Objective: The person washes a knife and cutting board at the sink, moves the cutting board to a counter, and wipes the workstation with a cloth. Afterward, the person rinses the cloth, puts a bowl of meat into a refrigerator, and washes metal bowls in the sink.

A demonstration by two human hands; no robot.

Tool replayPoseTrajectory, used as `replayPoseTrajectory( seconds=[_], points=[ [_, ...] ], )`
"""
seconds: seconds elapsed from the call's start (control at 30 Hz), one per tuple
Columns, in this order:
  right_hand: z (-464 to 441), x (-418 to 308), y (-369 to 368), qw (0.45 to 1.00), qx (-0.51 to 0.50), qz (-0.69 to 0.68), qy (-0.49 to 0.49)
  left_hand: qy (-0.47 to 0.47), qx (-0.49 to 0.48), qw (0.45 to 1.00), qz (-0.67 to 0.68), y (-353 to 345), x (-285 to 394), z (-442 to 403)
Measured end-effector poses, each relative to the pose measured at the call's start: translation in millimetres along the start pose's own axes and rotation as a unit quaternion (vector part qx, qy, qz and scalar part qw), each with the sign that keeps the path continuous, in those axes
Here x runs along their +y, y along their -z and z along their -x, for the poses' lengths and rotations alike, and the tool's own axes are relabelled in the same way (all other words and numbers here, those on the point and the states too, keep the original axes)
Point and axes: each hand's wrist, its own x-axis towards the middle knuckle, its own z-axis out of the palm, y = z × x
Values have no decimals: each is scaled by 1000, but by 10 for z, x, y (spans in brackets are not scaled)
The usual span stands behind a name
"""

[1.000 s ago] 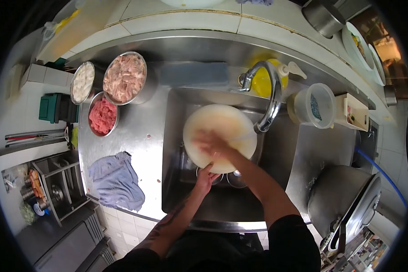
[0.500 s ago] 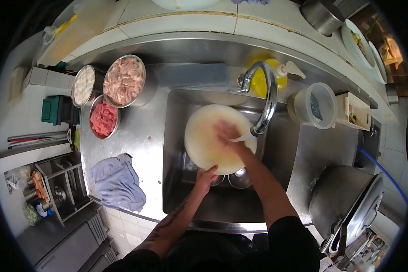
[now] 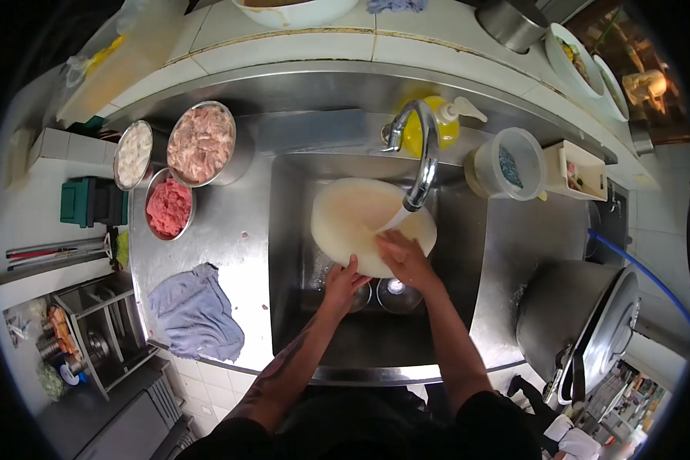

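A round, whitish board (image 3: 345, 215) is tilted inside the steel sink (image 3: 376, 337), under the curved faucet (image 3: 429, 153). Water runs from the spout onto the board's surface. My left hand (image 3: 346, 282) grips the board's near edge, thumb on top and the fingers partly hidden beneath. Resting on the board's lower right part, just below the stream, my right hand (image 3: 404, 259) has its fingers stretched out. Below the board, two round metal bowls (image 3: 399, 297) show on the sink floor.
Left of the sink are metal containers of pale meat (image 3: 201, 144), red ground meat (image 3: 169, 207) and white pieces (image 3: 134, 155), plus a grey-blue cloth (image 3: 198, 313). At right stand a plastic tub (image 3: 517, 165) and a large pot (image 3: 563, 314); behind, a yellow soap bottle (image 3: 435, 126).
My right hand has moved from the board's middle toward its near right edge. The board is now more tilted. The whole view has shifted slightly, and a person's part shows at lower right.
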Motion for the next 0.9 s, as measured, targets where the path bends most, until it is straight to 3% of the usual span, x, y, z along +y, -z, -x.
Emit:
replayPoseTrajectory(
  seconds=[0.03, 0.07, 0.13, 0.17, 0.2, 0.27, 0.33, 0.37, 0.4, 0.43, 0.5, 0.53, 0.6, 0.63, 0.67, 0.7, 0.73, 0.8, 0.83, 0.9],
  points=[
    [134, -24, 52, 995, 84, 22, -39, -8, -15, 1000, 17, -93, 16, -35],
    [171, -56, 66, 995, 89, 26, -42, -7, -21, 1000, 17, -181, 23, -82],
    [182, -156, 3, 911, 360, 101, -175, 2, -50, 998, 28, -323, -18, -215],
    [47, -132, -46, 877, 459, -5, -139, 9, -42, 999, 9, -381, -34, -281],
    [-88, -107, -66, 873, 468, -4, -141, 9, -50, 999, 4, -441, -1, -297],
    [-319, -85, -43, 801, 574, -28, -167, 43, -120, 988, -88, -486, 153, -276],
    [-393, -132, 85, 794, 584, -34, -166, 63, -86, 978, -180, -472, 360, -103],
    [-420, -136, 110, 794, 583, -32, -166, -124, -46, 927, -350, -457, 417, -15],
    [-417, -140, 105, 797, 580, -30, -168, -301, -3, 815, -495, -465, 437, 74],
    [-404, -174, 99, 796, 579, -32, -171, -298, -3, 815, -498, -545, 499, 126],
    [-451, -276, 102, 787, 593, -33, -167, -576, 37, 571, -584, -758, 705, 61],
    [-478, -334, 76, 785, 596, -35, -164, -580, 37, 567, -584, -838, 715, 29],
    [-521, -421, 13, 731, 649, -100, -189, -557, -26, 512, -653, -1016, 689, -64],
    [-562, -382, -46, 730, 650, -100, -189, -541, -58, 514, -664, -1057, 726, -176],
    [-618, -339, -102, 685, 676, -152, -225, -541, -59, 513, -664, -1104, 730, -271],
    [-656, -318, -129, 637, 697, -204, -260, -455, -95, 525, -712, -1176, 730, -345],
    [-676, -288, -152, 637, 696, -206, -261, -364, -130, 532, -753, -1208, 740, -393],
    [-707, -291, -148, 489, 664, -487, -289, -388, -161, 528, -738, -1191, 792, -447],
    [-720, -324, -124, 489, 664, -487, -289, -412, -192, 527, -718, -1182, 802, -465],
    [-698, -445, -83, 417, 609, -631, -236, -363, -170, 558, -727, -1048, 881, -454]
  ],
)
